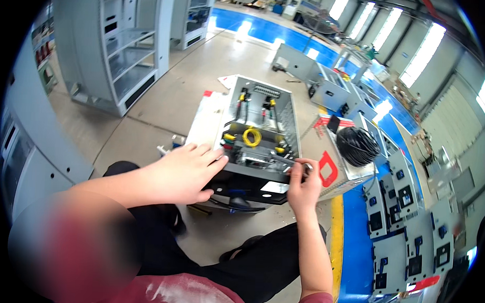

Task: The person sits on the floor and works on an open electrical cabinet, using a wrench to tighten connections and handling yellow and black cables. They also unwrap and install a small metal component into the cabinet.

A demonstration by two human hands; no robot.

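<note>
In front of my knees sits a grey metal electrical enclosure (294,113), its open side facing up. Inside are a coil of yellow wire (251,137), black cables with yellow sleeves, and a terminal strip (267,91) at the far end. My left hand (202,169) lies with fingers outstretched on the near left corner. At the near right corner, my right hand (304,188) has its fingers curled round something dark and slim, too small to make out. A black panel (241,184) runs along the near side between my hands, with a white label on it.
A cardboard box (332,178) stands right of the enclosure, carrying a coil of black cable (357,146). Tall grey cabinets (86,50) rise at the left. Several grey panels (391,263) with blue handles lie along the right, beside a yellow floor line (337,229).
</note>
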